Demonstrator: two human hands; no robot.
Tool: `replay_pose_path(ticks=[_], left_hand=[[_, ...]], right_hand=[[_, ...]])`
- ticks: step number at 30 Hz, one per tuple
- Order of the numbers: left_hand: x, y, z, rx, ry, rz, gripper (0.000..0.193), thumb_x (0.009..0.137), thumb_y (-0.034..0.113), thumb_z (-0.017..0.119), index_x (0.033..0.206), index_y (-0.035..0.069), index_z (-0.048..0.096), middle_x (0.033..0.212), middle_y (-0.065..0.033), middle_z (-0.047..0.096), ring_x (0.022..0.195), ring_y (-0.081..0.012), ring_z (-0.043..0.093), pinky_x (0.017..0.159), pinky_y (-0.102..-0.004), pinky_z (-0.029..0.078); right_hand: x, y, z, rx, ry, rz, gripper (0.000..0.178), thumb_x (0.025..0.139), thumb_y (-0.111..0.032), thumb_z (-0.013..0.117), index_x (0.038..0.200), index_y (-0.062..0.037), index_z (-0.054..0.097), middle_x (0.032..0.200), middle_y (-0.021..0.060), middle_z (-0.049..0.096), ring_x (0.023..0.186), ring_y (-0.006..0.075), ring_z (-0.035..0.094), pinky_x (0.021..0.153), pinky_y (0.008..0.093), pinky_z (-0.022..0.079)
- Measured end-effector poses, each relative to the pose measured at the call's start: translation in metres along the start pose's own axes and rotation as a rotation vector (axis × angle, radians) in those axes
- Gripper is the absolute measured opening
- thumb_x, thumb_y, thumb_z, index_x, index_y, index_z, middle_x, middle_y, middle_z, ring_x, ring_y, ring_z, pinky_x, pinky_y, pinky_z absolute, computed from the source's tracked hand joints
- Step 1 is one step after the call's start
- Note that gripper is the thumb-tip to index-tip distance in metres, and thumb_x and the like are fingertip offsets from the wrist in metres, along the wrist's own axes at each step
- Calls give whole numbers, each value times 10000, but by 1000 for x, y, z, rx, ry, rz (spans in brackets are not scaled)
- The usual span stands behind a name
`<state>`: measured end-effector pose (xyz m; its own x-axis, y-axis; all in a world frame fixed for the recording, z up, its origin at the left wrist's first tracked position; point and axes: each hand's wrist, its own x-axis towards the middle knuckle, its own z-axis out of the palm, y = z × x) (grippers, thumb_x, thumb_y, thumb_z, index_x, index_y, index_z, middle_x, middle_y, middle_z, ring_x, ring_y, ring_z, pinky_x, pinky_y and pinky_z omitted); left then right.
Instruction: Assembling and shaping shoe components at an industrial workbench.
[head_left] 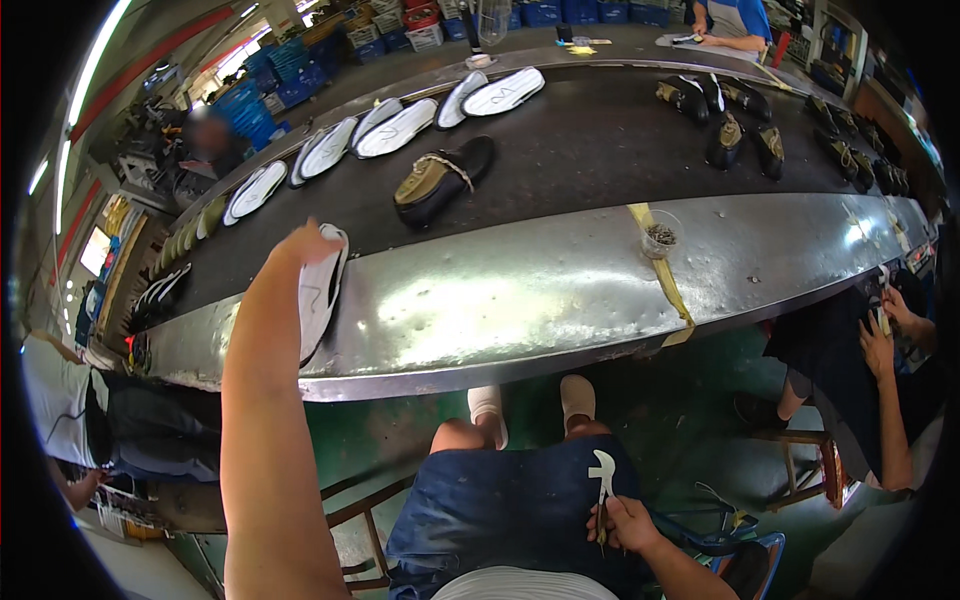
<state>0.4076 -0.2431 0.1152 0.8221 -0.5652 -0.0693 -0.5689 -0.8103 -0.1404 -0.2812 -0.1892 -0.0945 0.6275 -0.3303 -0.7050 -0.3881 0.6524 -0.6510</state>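
Observation:
My left hand (pixel 308 246), slightly blurred, is closed over the far end of a white sole-shaped shoe piece (pixel 318 295) with a dark edge. That piece lies lengthwise across the metal ledge. Low over my lap, my right hand (pixel 626 524) grips the handles of lasting pincers (pixel 603 480), their pale hooked head pointing up. A black and olive shoe (pixel 443 180) with a tan lace stands on the dark conveyor belt, beyond and to the right of my left hand.
White sole-shaped pieces (pixel 395 128) line the belt's far side; several dark shoes (pixel 725 140) stand at right. A clear cup of small metal bits (pixel 659 238) sits on the metal ledge (pixel 480 290) beside yellow tape. Other people work at far right (pixel 885 335), across the belt and at left.

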Motion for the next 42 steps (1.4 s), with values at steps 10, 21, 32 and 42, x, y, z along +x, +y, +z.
replay_pose_path(ticks=[10,21,32,42], left_hand=[[-135,-64,3,-1550,-359,207,535,967,242,655,1432,98,434,1173,-97,656,943,-218,676,852,-415,571],[-427,27,168,-1964,-413,329,694,953,125,645,1551,97,293,1419,-141,444,1336,-265,428,1126,-381,330],[-428,29,163,-1624,-411,579,488,1037,355,510,1452,117,414,1312,-134,458,1293,-252,406,1123,-387,293],[-433,24,146,-1294,-236,758,589,1006,373,523,1496,113,326,1252,-261,446,1220,-423,415,1091,-461,301]], right_hand=[[-5,13,16,-25,48,-60,469,1079,-399,325,1080,5,563,903,132,690,725,210,707,434,238,424],[-40,-7,54,-580,60,-322,258,959,-144,605,1155,20,576,873,60,646,709,129,629,667,291,524],[-89,-55,151,-719,-117,-490,328,985,-188,573,1245,12,562,966,100,704,832,173,666,765,300,515],[-80,-82,157,-176,-379,-170,263,974,-110,535,1187,37,578,972,67,654,830,132,630,732,296,516]])
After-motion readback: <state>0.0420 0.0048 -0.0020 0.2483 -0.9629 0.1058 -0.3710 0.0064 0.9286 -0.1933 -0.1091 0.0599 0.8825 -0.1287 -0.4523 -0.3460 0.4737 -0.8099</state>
